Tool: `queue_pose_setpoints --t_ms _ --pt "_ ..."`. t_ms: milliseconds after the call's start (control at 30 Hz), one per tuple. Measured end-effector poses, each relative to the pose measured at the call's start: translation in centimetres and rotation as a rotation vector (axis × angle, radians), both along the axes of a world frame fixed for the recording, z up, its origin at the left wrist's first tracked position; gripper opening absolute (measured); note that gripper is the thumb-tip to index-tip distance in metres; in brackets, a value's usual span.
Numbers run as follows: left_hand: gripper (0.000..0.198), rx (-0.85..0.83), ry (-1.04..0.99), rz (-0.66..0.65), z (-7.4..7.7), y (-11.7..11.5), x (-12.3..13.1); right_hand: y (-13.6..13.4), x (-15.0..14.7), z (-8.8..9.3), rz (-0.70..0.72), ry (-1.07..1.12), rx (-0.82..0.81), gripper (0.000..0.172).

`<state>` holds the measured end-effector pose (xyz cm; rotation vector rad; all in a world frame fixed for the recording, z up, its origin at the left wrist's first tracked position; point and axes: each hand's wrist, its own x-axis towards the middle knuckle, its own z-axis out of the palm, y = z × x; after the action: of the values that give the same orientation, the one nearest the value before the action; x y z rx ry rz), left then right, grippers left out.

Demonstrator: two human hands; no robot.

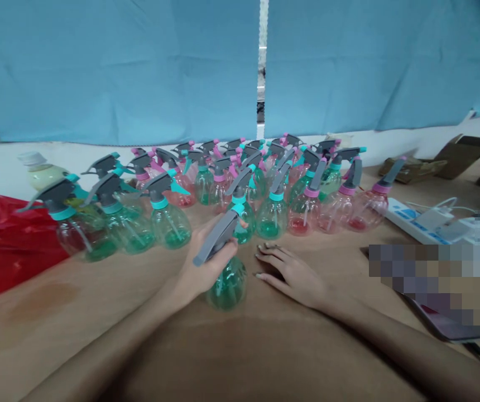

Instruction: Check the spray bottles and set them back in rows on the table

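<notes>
My left hand (207,259) is wrapped round the neck of a green spray bottle (226,287) with a grey and teal trigger head, upright on the brown table (173,357). To the right of that bottle, my right hand (292,273) rests palm down on the tabletop, its fingers spread and nothing in them. Just beyond both hands stand several more spray bottles in rows, among them a green one (272,218) and a pink one (303,215). Green or red shows at the bottom of several of them.
A red plastic bag (9,245) and a white-capped bottle (43,170) are at the left. On the right are a white power strip (416,220) with cables, a partly blurred-out device (445,321) and cardboard boxes (464,156). Blue cloth (139,72) hangs behind.
</notes>
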<state>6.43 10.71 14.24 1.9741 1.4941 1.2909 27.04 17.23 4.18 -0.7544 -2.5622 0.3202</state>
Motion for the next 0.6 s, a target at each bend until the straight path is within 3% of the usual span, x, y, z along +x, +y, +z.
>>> queue_pose_setpoints --t_ms 133,600 --pt "0.028 0.008 -0.053 0.035 -0.15 0.06 0.26 -0.05 0.03 0.07 0.008 0.032 0.006 0.045" --pt "0.039 -0.030 -0.149 -0.018 0.13 -0.11 0.62 -0.06 0.00 0.08 0.003 0.030 0.008 0.046"
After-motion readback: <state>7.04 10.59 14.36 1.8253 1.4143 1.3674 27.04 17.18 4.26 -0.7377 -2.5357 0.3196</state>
